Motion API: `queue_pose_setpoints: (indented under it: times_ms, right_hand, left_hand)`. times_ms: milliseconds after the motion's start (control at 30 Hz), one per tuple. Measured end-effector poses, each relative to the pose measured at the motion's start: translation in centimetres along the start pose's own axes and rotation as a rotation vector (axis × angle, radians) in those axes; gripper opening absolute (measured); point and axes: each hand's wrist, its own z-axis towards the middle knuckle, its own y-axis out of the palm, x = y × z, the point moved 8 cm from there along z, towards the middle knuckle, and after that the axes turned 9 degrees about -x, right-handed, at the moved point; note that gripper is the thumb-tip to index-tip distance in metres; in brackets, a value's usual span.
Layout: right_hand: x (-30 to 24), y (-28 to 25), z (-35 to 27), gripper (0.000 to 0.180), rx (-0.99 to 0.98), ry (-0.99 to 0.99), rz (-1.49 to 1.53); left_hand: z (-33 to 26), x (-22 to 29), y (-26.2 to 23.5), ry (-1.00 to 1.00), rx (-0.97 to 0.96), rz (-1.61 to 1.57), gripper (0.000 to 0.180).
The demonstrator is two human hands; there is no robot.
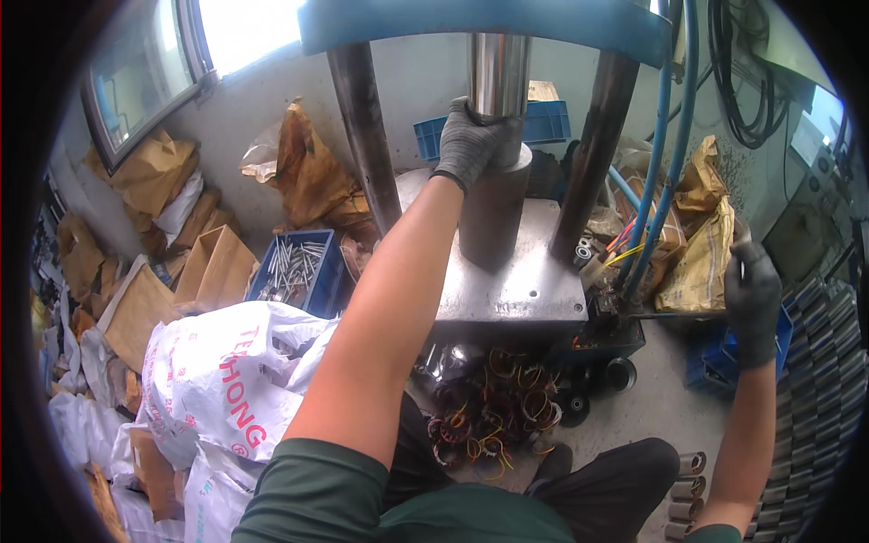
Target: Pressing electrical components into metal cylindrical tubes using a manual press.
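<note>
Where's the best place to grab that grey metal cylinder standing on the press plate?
Probably around the upper side wall of the cylinder, coming from the front, where the left hand already wraps it. It stands upright under the ram, so the top is blocked.

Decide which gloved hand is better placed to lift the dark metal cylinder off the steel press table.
Probably the left. The left hand in its grey glove already grips the top of the dark metal cylinder under the shiny ram. The right hand is far off to the side, on a thin lever.
</note>
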Motion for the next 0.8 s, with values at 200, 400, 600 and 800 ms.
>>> queue_pose_setpoints:
  times_ms: [200,400,600,800]
  right_hand:
    - [1.0,0.6,-2.0,0.008,-0.073,-0.005,0.002]
    - [-4.7,0.1,-14.3,0.024,-0.721,0.104,0.193]
    - [-6.0,1.1,-19.7,0.013,-0.731,0.251,0.185]
    - [-5.9,1.2,-19.9,0.015,-0.701,0.322,0.133]
  left_hand:
    - [-0.1,0.1,-0.3,0.015,0.049,-0.095,0.08]
    - [-0.3,1.5,1.1,0.133,-0.023,-0.149,0.068]
    - [-0.3,1.2,1.8,0.089,-0.036,-0.502,0.059]
    - [-0.4,1.8,1.1,0.12,-0.044,-0.285,0.061]
